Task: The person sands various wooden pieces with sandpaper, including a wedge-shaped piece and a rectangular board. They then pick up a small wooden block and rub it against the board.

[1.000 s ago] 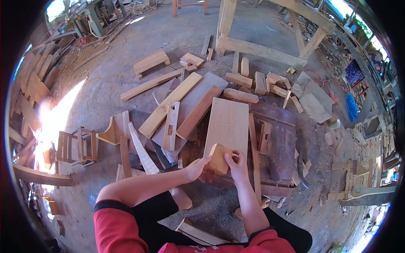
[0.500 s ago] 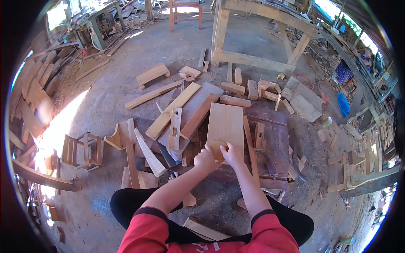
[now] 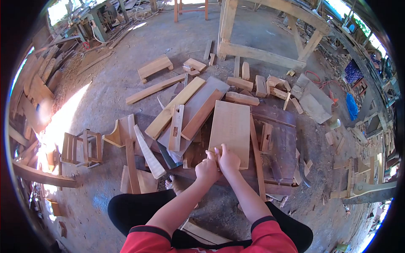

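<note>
A flat pale wooden board [image 3: 231,126] lies lengthwise in front of me on the pile. My left hand [image 3: 206,168] is closed at its near left edge, fingers curled. Pressed close beside it, my right hand [image 3: 228,162] is closed too, over the board's near end. Between the fingers of both hands shows a sliver of a small tan flat piece [image 3: 217,157]; the hands hide most of it. Left of the board lie a reddish plank [image 3: 204,114] and a slotted wooden piece [image 3: 176,127]. A thin strip of wood [image 3: 257,156] runs along its right side.
A dark brown panel [image 3: 280,145] lies under the board. Wooden blocks [image 3: 242,98] are scattered beyond it. A workbench frame [image 3: 261,54] stands ahead. On the left are a curved pale piece [image 3: 148,152] and a small wooden frame [image 3: 83,147].
Both hands have moved toward me and slightly left along the board, onto its near left edge. The tan piece between them is now mostly covered. My view has shifted slightly.
</note>
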`<control>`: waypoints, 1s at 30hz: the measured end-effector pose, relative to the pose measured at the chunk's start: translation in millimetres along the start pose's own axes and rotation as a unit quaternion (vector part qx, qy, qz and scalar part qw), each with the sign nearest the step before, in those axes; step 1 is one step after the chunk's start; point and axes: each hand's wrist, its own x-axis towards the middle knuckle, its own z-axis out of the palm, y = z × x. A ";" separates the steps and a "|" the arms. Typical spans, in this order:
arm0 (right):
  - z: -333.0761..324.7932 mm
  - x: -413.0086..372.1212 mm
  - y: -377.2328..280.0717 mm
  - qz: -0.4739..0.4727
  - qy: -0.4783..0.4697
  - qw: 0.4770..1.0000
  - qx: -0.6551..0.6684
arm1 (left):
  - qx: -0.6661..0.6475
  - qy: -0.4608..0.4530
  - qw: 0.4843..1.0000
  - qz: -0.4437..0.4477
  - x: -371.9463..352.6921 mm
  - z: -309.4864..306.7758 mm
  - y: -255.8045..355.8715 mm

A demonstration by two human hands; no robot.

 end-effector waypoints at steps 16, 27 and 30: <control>-77.8 259.7 -18.2 -0.010 0.135 0.986 0.099 | 0.036 0.076 0.994 0.066 250.0 -95.8 30.5; -12.6 -42.1 32.9 0.031 0.091 0.992 0.080 | 0.050 -0.073 0.975 0.202 -3.2 -19.5 0.8; -12.5 -31.3 28.3 0.046 0.086 0.992 0.080 | 0.092 -0.098 0.967 0.215 13.5 -10.8 0.8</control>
